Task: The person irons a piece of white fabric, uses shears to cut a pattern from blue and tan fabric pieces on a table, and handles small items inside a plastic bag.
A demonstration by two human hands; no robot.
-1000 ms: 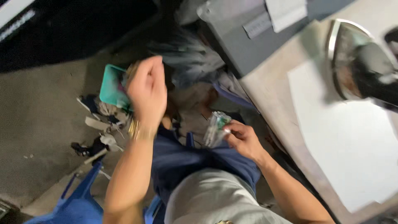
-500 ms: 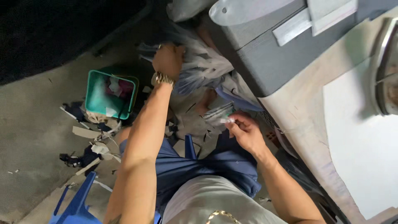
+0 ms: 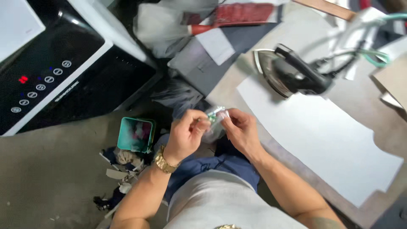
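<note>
The person's left hand (image 3: pixel 186 133) and right hand (image 3: pixel 239 129) meet in front of the body, above the lap, and both pinch a small clear plastic packet with something green inside (image 3: pixel 215 118). The fingers (image 3: pixel 199 121) of the left hand are curled narrow around the packet's left edge, and the right hand's fingertips close on its right edge, so the packet hangs between the two hands, just off the edge of the beige desk (image 3: pixel 381 127). A gold-coloured metal wristwatch (image 3: pixel 163 162) sits on the left wrist. On the desk lies a large white sheet of paper (image 3: pixel 322 135), and beyond it a black-handled iron with a shiny metal soleplate (image 3: pixel 288 72) rests tipped on its side. On the floor to the left stands a small teal square bin (image 3: pixel 135 135) with scraps in it, and more fabric and paper scraps (image 3: pixel 121 169) lie just beside it.
</note>
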